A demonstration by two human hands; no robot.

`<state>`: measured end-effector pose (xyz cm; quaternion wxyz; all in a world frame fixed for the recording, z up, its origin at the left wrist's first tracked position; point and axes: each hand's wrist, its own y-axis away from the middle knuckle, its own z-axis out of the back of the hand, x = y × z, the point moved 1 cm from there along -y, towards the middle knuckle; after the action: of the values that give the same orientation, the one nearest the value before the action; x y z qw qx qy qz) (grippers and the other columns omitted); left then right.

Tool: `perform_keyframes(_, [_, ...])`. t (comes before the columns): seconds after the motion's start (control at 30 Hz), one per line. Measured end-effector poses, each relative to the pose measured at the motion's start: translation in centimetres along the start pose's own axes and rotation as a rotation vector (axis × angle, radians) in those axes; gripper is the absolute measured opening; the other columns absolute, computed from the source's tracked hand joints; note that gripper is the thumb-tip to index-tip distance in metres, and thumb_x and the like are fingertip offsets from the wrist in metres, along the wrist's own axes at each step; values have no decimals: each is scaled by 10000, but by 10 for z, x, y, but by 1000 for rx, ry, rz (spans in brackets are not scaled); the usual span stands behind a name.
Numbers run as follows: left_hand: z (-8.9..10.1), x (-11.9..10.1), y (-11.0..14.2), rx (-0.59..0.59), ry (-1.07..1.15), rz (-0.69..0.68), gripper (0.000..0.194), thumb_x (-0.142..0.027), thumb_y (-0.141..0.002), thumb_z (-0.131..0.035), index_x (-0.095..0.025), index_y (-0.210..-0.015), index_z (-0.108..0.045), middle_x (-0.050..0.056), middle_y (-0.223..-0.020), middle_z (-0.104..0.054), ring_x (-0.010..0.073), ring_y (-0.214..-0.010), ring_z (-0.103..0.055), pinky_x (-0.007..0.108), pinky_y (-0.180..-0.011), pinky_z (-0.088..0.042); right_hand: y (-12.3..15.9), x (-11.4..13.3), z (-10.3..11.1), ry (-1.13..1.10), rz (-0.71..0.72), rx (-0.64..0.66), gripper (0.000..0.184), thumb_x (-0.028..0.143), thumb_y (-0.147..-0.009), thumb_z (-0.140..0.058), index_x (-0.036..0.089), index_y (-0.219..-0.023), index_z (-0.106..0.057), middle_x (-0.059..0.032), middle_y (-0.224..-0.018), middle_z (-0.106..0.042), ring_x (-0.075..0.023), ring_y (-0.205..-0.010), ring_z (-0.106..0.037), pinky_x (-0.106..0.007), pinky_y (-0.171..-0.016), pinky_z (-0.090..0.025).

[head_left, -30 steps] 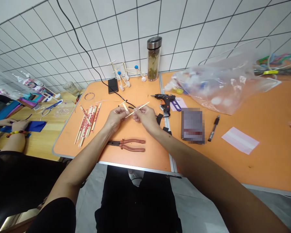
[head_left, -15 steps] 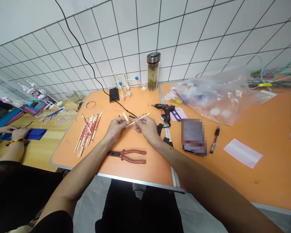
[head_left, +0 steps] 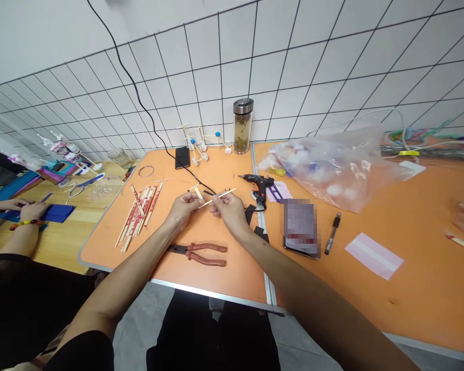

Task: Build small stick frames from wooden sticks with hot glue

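My left hand [head_left: 182, 210] is closed, its fingertips pinching a small T-shaped frame of pale wooden sticks [head_left: 197, 190]. Between the thumb and fingers of my right hand [head_left: 230, 212] is a thin wooden stick [head_left: 227, 194], slanting up to the right. Its lower left end reaches the left fingertips; whether it touches the frame is hard to make out. Red-handled pliers [head_left: 206, 254] lie just below the hands. Left of them is a pile of wooden chopsticks with red-printed bands [head_left: 139, 214].
A black glue gun [head_left: 260, 186] lies right of my hands, near a blurred phone [head_left: 299, 226] and a pen [head_left: 333, 234]. Behind stand a tea bottle [head_left: 243, 126] and small stick models [head_left: 197, 147]. A plastic bag [head_left: 332, 165] lies right. A co-worker's hands [head_left: 33, 211] handle blue material at left.
The view has shifted slightly, so the table things sit a little lower and more to the left. My hands keep the same hold, with the stick still close to the frame.
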<state>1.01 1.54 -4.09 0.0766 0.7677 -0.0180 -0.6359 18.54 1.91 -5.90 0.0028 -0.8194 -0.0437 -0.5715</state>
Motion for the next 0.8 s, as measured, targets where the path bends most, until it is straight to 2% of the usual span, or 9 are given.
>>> perform_keyframes(0.13, [1,1,-1,11,7,-6,499,-399,-505,-1121,-148,-820,-826,14,-754,-742,122,-672,-631,273,-703,-488,1,0,1,8,2,-1,486,594,-771,-928,204,-932,-687,-35,-810,-813,-123,-593,-709,-223,-536,-578])
perform_keyframes(0.5, [1,5,-2,5,18,-21,464,-392,-522,-1107,-152,-799,-822,15,-735,-729,129,-679,-624,277,-694,-471,0,-2,2,31,-10,-9,482,598,-775,-902,199,-947,-694,-33,-796,-803,-134,-618,-735,-231,-553,-587])
perform_keyframes(0.8, [-2,2,1,20,33,-5,457,-411,-538,-1093,-153,-774,-800,13,-723,-718,125,-667,-611,277,-692,-464,0,-5,4,29,-6,-10,562,680,-743,-937,210,-926,-691,-32,-800,-804,-139,-621,-719,-255,-566,-579])
